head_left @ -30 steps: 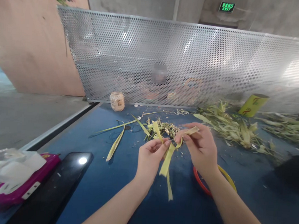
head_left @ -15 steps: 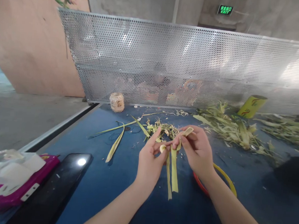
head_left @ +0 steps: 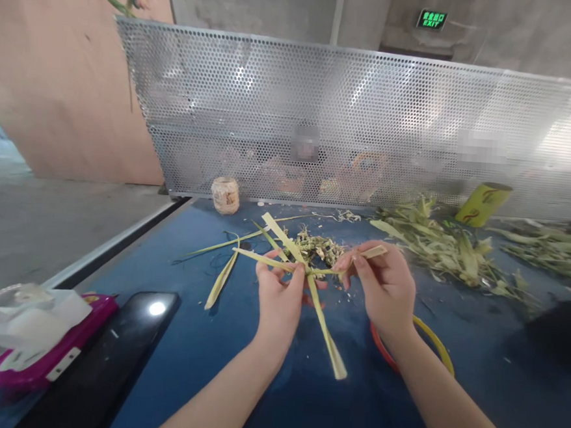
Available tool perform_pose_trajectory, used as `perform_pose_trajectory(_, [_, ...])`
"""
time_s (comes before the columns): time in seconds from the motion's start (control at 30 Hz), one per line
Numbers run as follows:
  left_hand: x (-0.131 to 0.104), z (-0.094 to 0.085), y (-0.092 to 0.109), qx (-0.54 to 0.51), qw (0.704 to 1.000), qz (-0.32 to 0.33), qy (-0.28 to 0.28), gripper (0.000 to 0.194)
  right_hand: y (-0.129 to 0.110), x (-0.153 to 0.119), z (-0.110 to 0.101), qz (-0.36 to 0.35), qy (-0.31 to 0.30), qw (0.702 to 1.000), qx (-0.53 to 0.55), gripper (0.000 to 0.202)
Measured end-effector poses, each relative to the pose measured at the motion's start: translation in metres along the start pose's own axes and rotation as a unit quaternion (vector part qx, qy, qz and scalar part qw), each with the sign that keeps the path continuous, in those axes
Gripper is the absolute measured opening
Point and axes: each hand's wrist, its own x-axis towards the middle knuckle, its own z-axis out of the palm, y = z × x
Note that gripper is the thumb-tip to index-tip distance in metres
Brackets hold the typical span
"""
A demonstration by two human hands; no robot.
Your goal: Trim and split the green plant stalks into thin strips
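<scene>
My left hand (head_left: 279, 298) pinches several pale green leaf strips (head_left: 324, 324) where they cross, thumb on top. The strips spread from the crossing in four directions: one up and away, one to the left, one down toward me, one to the right. My right hand (head_left: 391, 283) grips the right-hand strip between thumb and fingers, and its pale end sticks out above the thumb. Both hands are above the blue table (head_left: 196, 371). Behind them lies a small heap of dried plant scraps (head_left: 322, 248), with loose leaf strips (head_left: 221, 281) to its left.
A perforated metal panel (head_left: 254, 101) stands along the back. A phone (head_left: 104, 351) and a magenta item (head_left: 15, 374) lie at left. A small pale jar-shaped object (head_left: 225, 195) is behind. Leaf heaps (head_left: 440, 241), a yellow-green tube (head_left: 484, 203) and a yellow ring (head_left: 436, 338) are at right.
The strips, which hung down together, now spread out as a cross. My right hand has moved slightly right with one strip. My left hand has shifted a little left, thumb now over the crossing.
</scene>
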Motion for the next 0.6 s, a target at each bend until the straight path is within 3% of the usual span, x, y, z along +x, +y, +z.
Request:
perform_pose_trajectory(0.1, [0.001, 0.0, 0.0, -0.014, 1.0, -0.005, 0.001, 0.038, 0.005, 0.002, -0.002, 0.007, -0.008, 1.0, 0.011, 0.007])
perform_pose_trajectory(0.17, [0.0, 0.001, 0.0, -0.018, 1.0, 0.01, -0.003, 0.039, 0.008, 0.002, -0.003, 0.019, -0.041, 0.999, 0.007, 0.022])
perform_pose_trajectory(0.3, [-0.005, 0.001, 0.002, -0.015, 0.999, 0.037, -0.02, 0.041, 0.011, -0.001, -0.001, 0.054, -0.114, 0.987, -0.102, 0.042])
perform_pose_trajectory(0.4, [-0.008, -0.001, 0.001, 0.007, 0.998, 0.055, -0.031, 0.042, 0.01, -0.004, 0.003, 0.07, -0.147, 0.969, -0.186, 0.031])
perform_pose_trajectory(0.6, [-0.01, -0.002, 0.0, 0.02, 0.996, 0.068, -0.05, 0.043, 0.005, -0.003, 0.009, 0.129, -0.139, 0.954, -0.23, 0.014])
